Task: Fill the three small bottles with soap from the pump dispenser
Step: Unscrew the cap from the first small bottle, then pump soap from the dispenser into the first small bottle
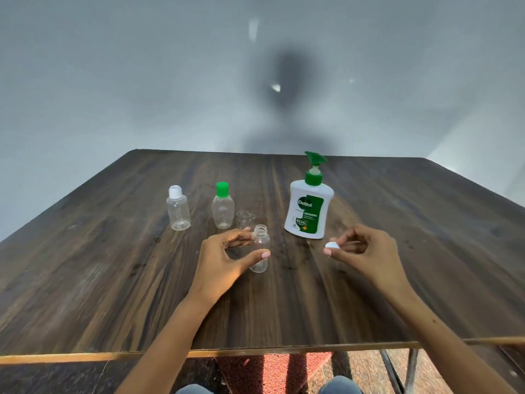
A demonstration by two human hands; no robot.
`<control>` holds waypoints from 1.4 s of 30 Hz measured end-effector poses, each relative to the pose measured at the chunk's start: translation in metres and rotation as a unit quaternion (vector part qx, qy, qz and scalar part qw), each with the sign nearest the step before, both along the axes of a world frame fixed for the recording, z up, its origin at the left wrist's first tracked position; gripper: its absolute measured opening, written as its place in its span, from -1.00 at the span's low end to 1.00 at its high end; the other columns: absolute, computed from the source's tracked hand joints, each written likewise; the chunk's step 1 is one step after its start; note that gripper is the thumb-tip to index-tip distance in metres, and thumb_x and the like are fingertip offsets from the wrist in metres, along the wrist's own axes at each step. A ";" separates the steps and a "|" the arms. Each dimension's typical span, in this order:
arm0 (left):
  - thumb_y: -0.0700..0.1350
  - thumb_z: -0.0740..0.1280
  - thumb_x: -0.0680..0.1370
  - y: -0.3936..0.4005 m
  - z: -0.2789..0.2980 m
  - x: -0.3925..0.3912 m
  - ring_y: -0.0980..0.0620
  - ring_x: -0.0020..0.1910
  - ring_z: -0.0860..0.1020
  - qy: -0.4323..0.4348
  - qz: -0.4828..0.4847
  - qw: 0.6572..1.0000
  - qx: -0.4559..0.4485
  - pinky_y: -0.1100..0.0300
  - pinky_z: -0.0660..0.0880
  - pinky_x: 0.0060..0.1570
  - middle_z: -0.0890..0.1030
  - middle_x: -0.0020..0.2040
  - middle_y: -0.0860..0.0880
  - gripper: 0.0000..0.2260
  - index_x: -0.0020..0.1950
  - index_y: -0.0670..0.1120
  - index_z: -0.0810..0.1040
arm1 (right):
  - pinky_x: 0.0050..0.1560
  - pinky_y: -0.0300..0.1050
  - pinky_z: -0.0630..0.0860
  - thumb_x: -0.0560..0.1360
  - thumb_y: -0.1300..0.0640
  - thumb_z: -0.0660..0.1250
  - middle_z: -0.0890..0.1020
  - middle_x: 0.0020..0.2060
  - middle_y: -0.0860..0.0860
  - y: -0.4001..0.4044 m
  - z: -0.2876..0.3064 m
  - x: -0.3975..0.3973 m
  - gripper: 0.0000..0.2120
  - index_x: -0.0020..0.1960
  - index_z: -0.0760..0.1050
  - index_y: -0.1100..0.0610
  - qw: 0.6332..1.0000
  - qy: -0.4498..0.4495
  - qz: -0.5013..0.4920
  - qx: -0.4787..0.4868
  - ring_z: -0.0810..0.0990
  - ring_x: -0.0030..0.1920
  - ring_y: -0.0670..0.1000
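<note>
Left hand (227, 258) grips uncapped bottle (260, 248), upright on bench (113, 280), just left of dispenser (308, 207). Right hand (366, 251) pinches white cap (331, 245), in front of dispenser. Two capped bottles (178, 209) stand farther left.

Dark wood-grain table (397, 280) stretching toward a plain grey wall (113, 81), a soft dark shadow (287, 81) falling across the wall's middle, small glints of light showing on it, a red mat (272, 371) lying on the floor beneath the table's near edge, dark metal legs (409, 368) standing under its right side
</note>
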State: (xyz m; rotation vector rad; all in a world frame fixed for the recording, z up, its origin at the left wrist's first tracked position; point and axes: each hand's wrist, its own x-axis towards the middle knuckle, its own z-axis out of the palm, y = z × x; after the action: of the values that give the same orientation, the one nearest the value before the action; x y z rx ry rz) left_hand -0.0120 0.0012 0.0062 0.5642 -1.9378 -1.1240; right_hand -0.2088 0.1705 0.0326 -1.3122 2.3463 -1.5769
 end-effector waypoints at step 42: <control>0.07 0.58 0.22 0.003 0.000 -0.003 0.31 0.01 0.62 -0.009 0.009 1.000 0.013 0.44 0.48 0.06 0.69 -0.02 0.14 -0.59 0.02 0.01 0.67 | -0.19 -0.38 0.49 0.21 0.08 0.61 0.66 -0.20 -0.17 -0.037 0.016 0.005 -0.60 -0.01 0.58 0.00 0.995 0.055 0.047 -0.073 0.60 -0.15 -0.21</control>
State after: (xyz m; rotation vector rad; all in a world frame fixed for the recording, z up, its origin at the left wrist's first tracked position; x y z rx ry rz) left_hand -0.0149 0.0037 0.0067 0.6064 -1.9330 -1.1387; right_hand -0.2038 0.1337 0.0487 -1.5529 2.2278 -1.7184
